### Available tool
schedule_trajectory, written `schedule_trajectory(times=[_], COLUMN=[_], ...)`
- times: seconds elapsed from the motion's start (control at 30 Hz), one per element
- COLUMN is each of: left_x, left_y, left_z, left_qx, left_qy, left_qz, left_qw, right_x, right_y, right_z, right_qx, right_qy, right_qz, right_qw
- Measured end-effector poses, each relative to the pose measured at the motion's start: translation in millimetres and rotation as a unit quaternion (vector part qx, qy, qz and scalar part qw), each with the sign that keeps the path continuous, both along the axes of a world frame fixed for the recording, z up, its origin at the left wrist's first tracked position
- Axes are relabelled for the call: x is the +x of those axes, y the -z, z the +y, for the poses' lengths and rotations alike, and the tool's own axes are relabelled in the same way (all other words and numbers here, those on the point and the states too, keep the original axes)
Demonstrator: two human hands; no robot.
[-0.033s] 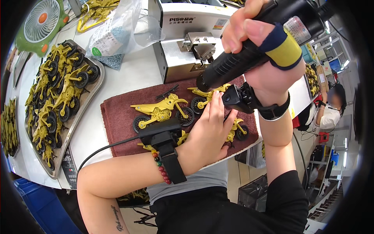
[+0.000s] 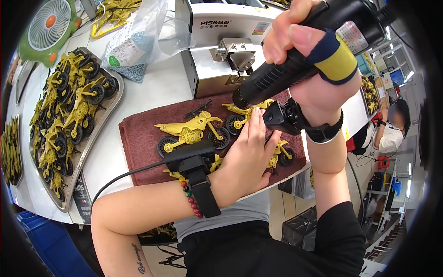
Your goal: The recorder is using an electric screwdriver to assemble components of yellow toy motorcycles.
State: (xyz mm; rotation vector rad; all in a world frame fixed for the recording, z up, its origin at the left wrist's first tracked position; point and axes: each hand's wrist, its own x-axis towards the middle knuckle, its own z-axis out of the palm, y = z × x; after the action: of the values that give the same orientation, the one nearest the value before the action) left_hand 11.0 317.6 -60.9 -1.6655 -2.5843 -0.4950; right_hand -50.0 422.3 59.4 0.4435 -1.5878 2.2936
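Note:
My right hand (image 2: 318, 60) is wrapped round a black electric screwdriver (image 2: 272, 76), held at a slant. Its lower end is over the far yellow toy motorcycle (image 2: 237, 121) on a brown towel (image 2: 138, 131). My left hand (image 2: 244, 161) lies with its fingers stretched out, their tips at that motorcycle, partly covering it. Left of these fingers, another yellow toy motorcycle (image 2: 191, 129) with black wheels lies on its side. More yellow toy parts (image 2: 279, 154) show beyond my left thumb, and others are partly hidden under my wrist. The screwdriver's bit cannot be made out.
A metal screw feeder (image 2: 203, 74) stands behind the towel. At left, a metal tray (image 2: 113, 87) is heaped with toy motorcycles. A bag of screws (image 2: 131, 51) and a green fan (image 2: 48, 30) are farther back. Another person (image 2: 392, 124) sits at far right.

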Motion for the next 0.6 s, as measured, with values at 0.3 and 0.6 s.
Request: schedule_trajectory(times=[0.3,0.6], left_x=[0,-6], left_y=[4,1], left_z=[0,-3], left_qx=[0.045,0.051], left_qy=[-0.005,-0.020], left_qz=[-0.002,0.016], left_qw=[0.999,0.998], right_x=[18,11], right_y=[-13,17], right_z=[-6,28], right_qx=[0.009,0.093], right_qy=[0.016,-0.118], right_qz=[-0.170,0.123], right_qw=[0.985,0.981])
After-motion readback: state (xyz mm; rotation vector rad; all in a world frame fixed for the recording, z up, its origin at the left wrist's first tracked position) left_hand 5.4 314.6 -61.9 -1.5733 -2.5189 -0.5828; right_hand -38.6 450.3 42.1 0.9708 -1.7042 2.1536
